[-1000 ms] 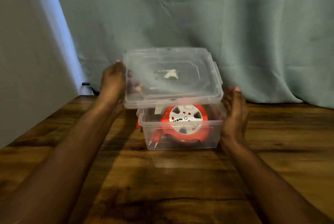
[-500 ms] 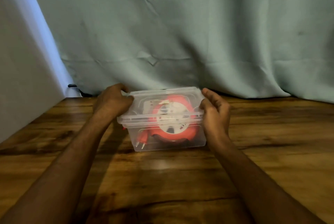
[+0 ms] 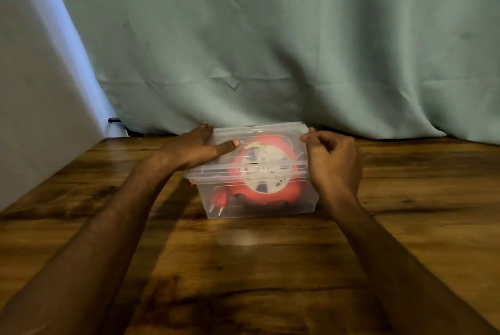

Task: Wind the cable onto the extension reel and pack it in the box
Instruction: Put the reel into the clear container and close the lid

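Observation:
A clear plastic box (image 3: 297, 203) stands on the wooden table (image 3: 243, 267). Inside it lies the red extension reel (image 3: 266, 180) with its white face towards me, and its red plug (image 3: 220, 200) rests at the box's front left. The clear lid (image 3: 259, 131) sits on top of the box. My left hand (image 3: 194, 149) lies flat on the lid's left side, fingers straight, pressing down. My right hand (image 3: 331, 161) is at the box's right end, fingers curled over the lid's right edge.
A green curtain (image 3: 270, 50) hangs right behind the box along the table's far edge. A pale wall (image 3: 32, 91) borders the left. A small black object (image 3: 115, 120) sits at the back left corner.
The lid came down from above the box onto its rim. My left hand has shifted onto the lid's top, and my right hand has curled over the right edge.

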{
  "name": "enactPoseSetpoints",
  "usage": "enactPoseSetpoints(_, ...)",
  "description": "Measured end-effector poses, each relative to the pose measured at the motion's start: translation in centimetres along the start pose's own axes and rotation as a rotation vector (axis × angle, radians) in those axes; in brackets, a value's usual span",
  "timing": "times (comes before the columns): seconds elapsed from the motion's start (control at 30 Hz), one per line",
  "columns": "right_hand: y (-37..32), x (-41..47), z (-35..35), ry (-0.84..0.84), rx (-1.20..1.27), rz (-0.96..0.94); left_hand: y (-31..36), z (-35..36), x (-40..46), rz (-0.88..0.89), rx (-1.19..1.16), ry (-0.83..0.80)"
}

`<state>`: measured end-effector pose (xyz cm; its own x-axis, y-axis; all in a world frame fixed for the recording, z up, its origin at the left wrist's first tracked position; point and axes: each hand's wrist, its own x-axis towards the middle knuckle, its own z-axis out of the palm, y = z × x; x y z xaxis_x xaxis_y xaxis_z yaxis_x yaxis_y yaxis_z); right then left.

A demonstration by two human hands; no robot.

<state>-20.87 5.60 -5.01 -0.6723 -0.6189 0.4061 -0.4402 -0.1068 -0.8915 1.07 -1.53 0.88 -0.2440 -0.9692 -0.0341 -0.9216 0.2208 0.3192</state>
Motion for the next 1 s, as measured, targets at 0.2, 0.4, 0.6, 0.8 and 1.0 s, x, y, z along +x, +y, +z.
enactPoseSetpoints(0.2,0.3,0.1,0.6,0.078,0.579,0.241,0.5,0.3,-0.4,0.017,-0.038,0.077)
enactPoseSetpoints(0.4,0.6,0.8,0.7,0.003,0.620,0.291,-0.5,1.4,0.0,-0.032,-0.461,0.285)
enactPoseSetpoints(0.6,0.6,1.0,0.5,-0.014,0.591,0.247,-1.4,2.5,-0.3,-0.106,-0.894,0.410)
enactPoseSetpoints(0.8,0.2,1.5,0.1,-0.062,0.418,0.314,-1.0,1.4,-0.3,-0.070,-0.574,0.428)
enactPoseSetpoints(1.0,-0.1,1.8,-0.9,-0.103,0.383,0.301,-0.8,2.1,-0.4,-0.044,-0.741,0.410)
